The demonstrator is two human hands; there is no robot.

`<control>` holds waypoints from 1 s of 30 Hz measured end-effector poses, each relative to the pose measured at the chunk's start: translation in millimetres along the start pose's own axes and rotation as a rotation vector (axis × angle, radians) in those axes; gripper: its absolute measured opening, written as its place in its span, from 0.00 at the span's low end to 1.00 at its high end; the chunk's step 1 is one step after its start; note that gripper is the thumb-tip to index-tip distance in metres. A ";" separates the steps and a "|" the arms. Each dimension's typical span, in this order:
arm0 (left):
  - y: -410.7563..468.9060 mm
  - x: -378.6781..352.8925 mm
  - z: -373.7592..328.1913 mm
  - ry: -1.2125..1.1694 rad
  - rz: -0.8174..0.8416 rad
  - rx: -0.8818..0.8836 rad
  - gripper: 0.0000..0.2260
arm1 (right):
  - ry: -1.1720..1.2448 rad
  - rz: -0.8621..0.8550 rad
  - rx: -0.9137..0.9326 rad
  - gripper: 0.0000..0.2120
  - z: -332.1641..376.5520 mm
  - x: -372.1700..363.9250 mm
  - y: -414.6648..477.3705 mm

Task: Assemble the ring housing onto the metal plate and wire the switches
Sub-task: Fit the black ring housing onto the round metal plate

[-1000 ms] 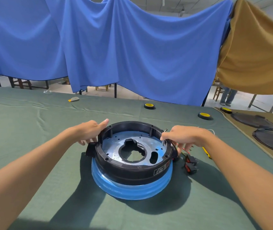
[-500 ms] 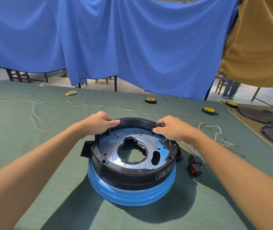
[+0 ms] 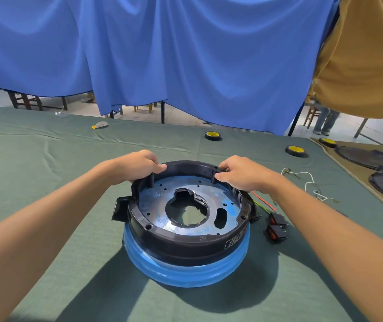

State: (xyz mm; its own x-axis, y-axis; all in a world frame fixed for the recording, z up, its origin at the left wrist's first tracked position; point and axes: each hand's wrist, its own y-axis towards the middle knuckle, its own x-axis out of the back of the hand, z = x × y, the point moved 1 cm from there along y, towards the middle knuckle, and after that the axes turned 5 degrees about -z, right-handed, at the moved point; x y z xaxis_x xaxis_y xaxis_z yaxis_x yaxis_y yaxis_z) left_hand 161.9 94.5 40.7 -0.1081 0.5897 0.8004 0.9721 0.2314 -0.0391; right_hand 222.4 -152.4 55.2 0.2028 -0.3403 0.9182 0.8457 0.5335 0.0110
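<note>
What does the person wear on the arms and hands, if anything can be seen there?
Nothing is worn that shows. The left forearm and the right forearm are bare to the picture's edge, with no sleeve in view. The left hand and the right hand have no gloves. No ring, watch or bracelet shows on the visible sides.

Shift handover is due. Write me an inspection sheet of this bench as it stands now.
Surface: green cloth, wrinkled, covers the table.
Job's things: black ring housing sits around the metal plate on a blue base; two switches lie on the cloth to its right.
Clutter: tape rolls towards the far edge; dark round covers far right.
Hands: left hand and right hand each grip the housing's far rim.
Cables: red and green wires run to the switches; a white wire lies loose.
Surroundings: blue curtain, tan curtain; chairs behind.
</note>
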 end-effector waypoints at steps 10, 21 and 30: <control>-3.8 0.9 2.3 -0.030 -0.001 0.003 0.13 | -0.040 -0.013 0.011 0.12 2.8 -3.5 0.4; 10.0 -8.7 -19.7 0.161 0.002 -0.128 0.16 | -0.130 -0.054 -0.122 0.20 -3.7 7.2 -14.1; 17.9 -22.2 -30.1 0.290 0.037 -0.198 0.18 | -0.018 0.039 -0.233 0.35 10.4 17.6 -58.2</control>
State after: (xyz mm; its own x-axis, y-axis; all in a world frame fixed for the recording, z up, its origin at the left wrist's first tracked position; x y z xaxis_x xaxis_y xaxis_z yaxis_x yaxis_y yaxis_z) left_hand 188.0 62.2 40.3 -0.0365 0.3440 0.9382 0.9988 0.0429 0.0232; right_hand 171.6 -181.4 74.8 0.2308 -0.3077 0.9231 0.9288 0.3522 -0.1148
